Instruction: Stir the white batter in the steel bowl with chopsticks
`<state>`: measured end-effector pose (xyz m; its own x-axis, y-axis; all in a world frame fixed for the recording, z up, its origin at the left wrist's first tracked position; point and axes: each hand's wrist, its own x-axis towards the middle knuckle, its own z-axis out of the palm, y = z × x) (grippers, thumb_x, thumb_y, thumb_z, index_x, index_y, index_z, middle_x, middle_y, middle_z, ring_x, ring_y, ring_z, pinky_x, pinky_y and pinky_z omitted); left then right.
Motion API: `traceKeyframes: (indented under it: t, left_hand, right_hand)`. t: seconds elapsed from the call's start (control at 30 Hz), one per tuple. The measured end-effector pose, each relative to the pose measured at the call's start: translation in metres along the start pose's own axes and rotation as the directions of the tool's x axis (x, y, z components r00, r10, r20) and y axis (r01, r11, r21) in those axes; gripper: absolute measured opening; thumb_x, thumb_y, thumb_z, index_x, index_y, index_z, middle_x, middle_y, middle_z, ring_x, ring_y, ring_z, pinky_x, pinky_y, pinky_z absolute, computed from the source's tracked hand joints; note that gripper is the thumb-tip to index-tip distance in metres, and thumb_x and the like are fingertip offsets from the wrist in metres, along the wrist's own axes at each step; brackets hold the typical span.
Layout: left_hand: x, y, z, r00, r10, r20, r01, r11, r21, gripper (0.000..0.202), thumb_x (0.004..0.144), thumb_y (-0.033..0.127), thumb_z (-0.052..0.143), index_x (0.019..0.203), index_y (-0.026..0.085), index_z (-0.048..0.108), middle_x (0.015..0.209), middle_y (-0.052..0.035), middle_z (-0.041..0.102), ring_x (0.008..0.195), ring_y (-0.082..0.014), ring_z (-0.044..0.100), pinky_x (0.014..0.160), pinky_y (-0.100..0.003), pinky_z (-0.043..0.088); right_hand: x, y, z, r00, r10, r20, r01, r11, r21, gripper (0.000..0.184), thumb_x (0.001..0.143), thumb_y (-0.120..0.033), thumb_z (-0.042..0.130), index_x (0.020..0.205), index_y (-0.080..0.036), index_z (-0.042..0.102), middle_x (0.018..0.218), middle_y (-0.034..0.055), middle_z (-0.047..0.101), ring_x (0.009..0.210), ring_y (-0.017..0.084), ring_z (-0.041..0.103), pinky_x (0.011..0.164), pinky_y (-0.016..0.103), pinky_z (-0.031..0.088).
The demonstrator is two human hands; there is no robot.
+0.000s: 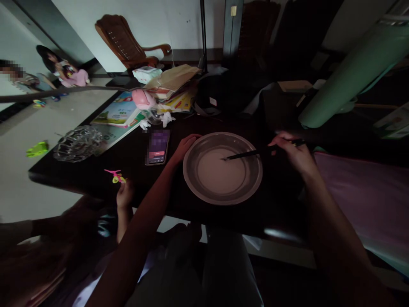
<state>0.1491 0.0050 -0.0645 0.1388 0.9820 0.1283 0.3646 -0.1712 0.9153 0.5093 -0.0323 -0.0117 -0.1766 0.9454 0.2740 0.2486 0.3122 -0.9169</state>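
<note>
A round metal basin (191,181) of cloudy, pale liquid (220,175) stands on the dark table in front of me. My left hand (185,147) rests against the basin's upper left rim, fingers stretched along its outside and partly hidden. Over on the right, my right hand (289,149) is closed around a slim black brush (249,153). The brush slants down to the left across the rim, its tip at the liquid near the middle of the basin. Left of my left forearm lies a phone (157,147) with a lit screen.
Another person's hand (124,192) holds a small pink and yellow toy (118,177) at the table's front edge. A glass ashtray (78,144), books (118,110) and a black bag (230,94) lie beyond. A green cylinder (348,81) leans at right. Two people sit at far left.
</note>
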Motion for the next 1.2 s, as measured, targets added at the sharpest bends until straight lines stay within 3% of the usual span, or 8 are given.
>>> traceKeyframes:
  t: [0.07, 0.23, 0.43, 0.53, 0.63, 0.83, 1.03, 1.2]
  left_hand:
    - [0.000, 0.000, 0.000, 1.000, 0.001, 0.001, -0.001, 1.000, 0.003, 0.042, 0.088, 0.042, 0.043, 0.104, 0.013, 0.068, 0.114, -0.0108, 0.070, 0.111, -0.0243, 0.061, 0.099, -0.035, 0.047]
    - [0.001, -0.001, -0.001, 1.000, -0.002, -0.001, 0.002, 1.000, -0.003, 0.039, 0.088, 0.041, 0.044, 0.102, 0.014, 0.069, 0.112, -0.0094, 0.071, 0.108, -0.0236, 0.062, 0.098, -0.035, 0.047]
    - [0.001, -0.001, 0.000, 1.000, -0.021, -0.014, 0.021, 1.000, -0.016, 0.038, 0.088, 0.039, 0.044, 0.100, 0.013, 0.069, 0.110, -0.0095, 0.071, 0.107, -0.0230, 0.062, 0.098, -0.034, 0.047]
    - [0.001, 0.000, 0.000, 1.000, -0.026, -0.012, 0.026, 1.000, 0.002, 0.036, 0.088, 0.038, 0.044, 0.099, 0.015, 0.069, 0.108, -0.0080, 0.071, 0.106, -0.0226, 0.061, 0.097, -0.034, 0.047]
    - [0.001, 0.001, -0.001, 1.000, -0.019, -0.001, 0.019, 1.000, 0.003, 0.037, 0.088, 0.040, 0.044, 0.099, 0.015, 0.069, 0.107, -0.0079, 0.071, 0.104, -0.0225, 0.062, 0.095, -0.034, 0.047]
    - [0.001, 0.001, -0.001, 1.000, -0.019, -0.008, 0.019, 1.000, 0.011, 0.038, 0.087, 0.042, 0.044, 0.097, 0.015, 0.069, 0.105, -0.0081, 0.071, 0.103, -0.0232, 0.061, 0.093, -0.033, 0.048]
    - [0.002, 0.000, 0.000, 1.000, -0.024, -0.008, 0.024, 1.000, -0.007, 0.039, 0.085, 0.044, 0.046, 0.096, 0.014, 0.069, 0.103, -0.0083, 0.071, 0.102, -0.0231, 0.062, 0.093, -0.033, 0.048]
    - [0.001, 0.002, -0.001, 1.000, -0.016, -0.002, 0.016, 1.000, -0.009, 0.038, 0.086, 0.044, 0.045, 0.096, 0.016, 0.068, 0.103, -0.0082, 0.071, 0.102, -0.0232, 0.062, 0.093, -0.033, 0.048]
  right_hand:
    - [0.000, 0.002, -0.005, 1.000, 0.025, -0.013, -0.024, 0.998, 0.065, 0.030, 0.086, -0.046, 0.062, 0.067, -0.023, 0.066, 0.056, -0.0013, 0.056, 0.057, 0.016, 0.054, 0.059, 0.031, 0.042]
    - [-0.003, -0.005, 0.009, 0.973, 0.005, 0.232, -0.015, 0.999, 0.040, 0.028, 0.088, -0.046, 0.061, 0.074, -0.024, 0.072, 0.066, 0.0000, 0.063, 0.065, 0.017, 0.059, 0.064, 0.031, 0.045]
    - [-0.001, 0.002, -0.004, 1.000, -0.020, 0.003, 0.020, 0.999, 0.049, 0.032, 0.088, -0.048, 0.062, 0.069, -0.023, 0.071, 0.057, 0.0000, 0.058, 0.056, 0.016, 0.054, 0.058, 0.032, 0.042]
    - [-0.004, 0.000, 0.000, 0.995, -0.018, 0.094, 0.009, 0.995, 0.098, 0.035, 0.089, -0.048, 0.061, 0.068, -0.022, 0.070, 0.059, 0.0005, 0.059, 0.053, 0.015, 0.053, 0.055, 0.031, 0.040]
    - [-0.005, -0.006, 0.011, 0.973, -0.009, 0.231, 0.007, 1.000, 0.008, 0.033, 0.089, -0.050, 0.060, 0.075, -0.024, 0.073, 0.065, 0.0007, 0.064, 0.065, 0.017, 0.060, 0.063, 0.031, 0.045]
    - [-0.001, 0.003, -0.005, 0.999, -0.013, -0.044, 0.014, 1.000, 0.026, 0.035, 0.088, -0.052, 0.061, 0.068, -0.026, 0.073, 0.057, -0.0006, 0.059, 0.057, 0.016, 0.056, 0.060, 0.032, 0.043]
    - [-0.004, -0.006, 0.010, 0.970, 0.003, 0.244, -0.012, 0.999, 0.033, 0.037, 0.089, -0.053, 0.058, 0.071, -0.024, 0.073, 0.063, 0.0000, 0.062, 0.062, 0.017, 0.059, 0.062, 0.031, 0.045]
    - [-0.001, 0.001, -0.001, 0.999, -0.022, 0.049, 0.021, 1.000, 0.015, 0.035, 0.088, -0.053, 0.061, 0.071, -0.026, 0.074, 0.060, -0.0005, 0.061, 0.061, 0.017, 0.057, 0.063, 0.031, 0.043]
